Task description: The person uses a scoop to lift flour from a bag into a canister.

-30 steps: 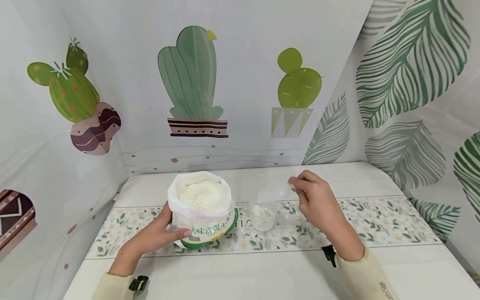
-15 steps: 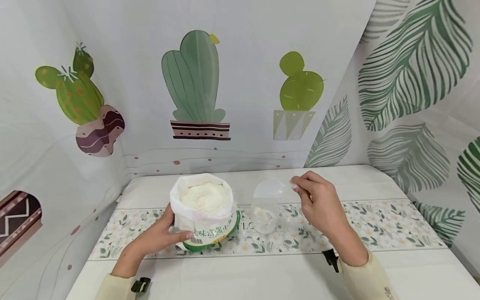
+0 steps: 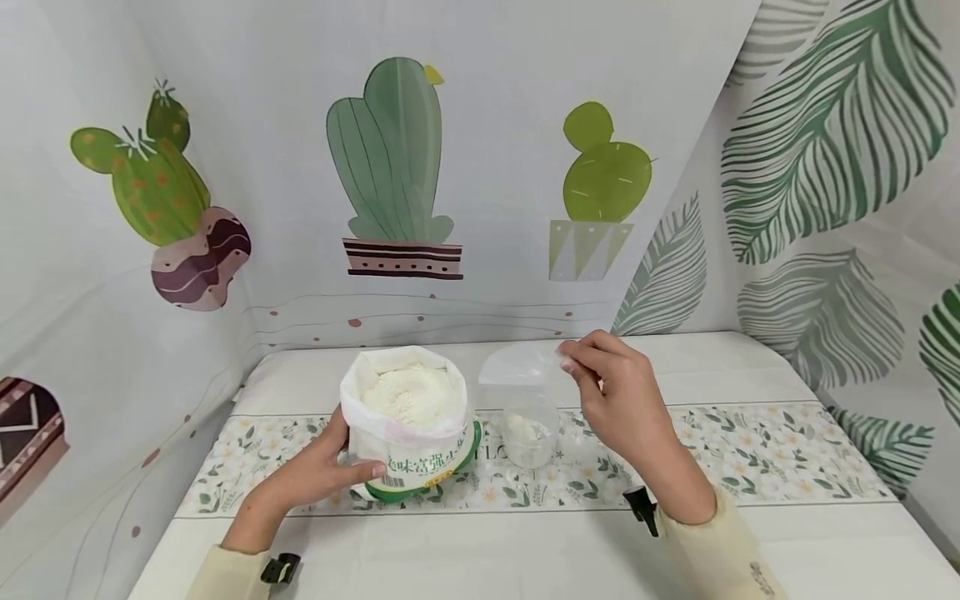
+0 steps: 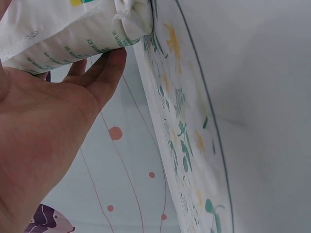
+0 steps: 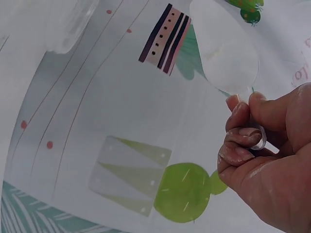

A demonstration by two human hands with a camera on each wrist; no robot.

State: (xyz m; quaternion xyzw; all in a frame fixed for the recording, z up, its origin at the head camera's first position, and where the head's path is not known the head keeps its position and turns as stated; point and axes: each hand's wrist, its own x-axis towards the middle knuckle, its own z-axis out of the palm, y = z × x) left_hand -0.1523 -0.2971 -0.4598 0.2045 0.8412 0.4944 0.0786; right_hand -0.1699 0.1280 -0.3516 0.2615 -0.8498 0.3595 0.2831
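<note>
An unsealed white bag of flour (image 3: pixel 408 482) with a rolled-down rim stands on the left part of the table, heaped with pale flour (image 3: pixel 411 395). My left hand (image 3: pixel 315 467) grips its left side, thumb in front and fingers behind; the left wrist view shows the fingers against the wrapper. My right hand (image 3: pixel 618 387) pinches the short handle of a clear plastic scoop (image 3: pixel 517 365), raised above and behind a clear cup (image 3: pixel 529 437). A little flour lies in that cup. In the right wrist view, a faint powdery smear shows on the scoop (image 5: pixel 226 53), and the fingertips are dusty.
A white table (image 3: pixel 465 550) with a floral band (image 3: pixel 720 450) carries everything. Behind it hangs a white backdrop (image 3: pixel 495 167) printed with cacti and leaves. The cup stands close to the bag's right side.
My right hand has moved left with the scoop, which has gone from tilted over the cup to nearly level, closer to the bag. My left hand keeps its place on the bag.
</note>
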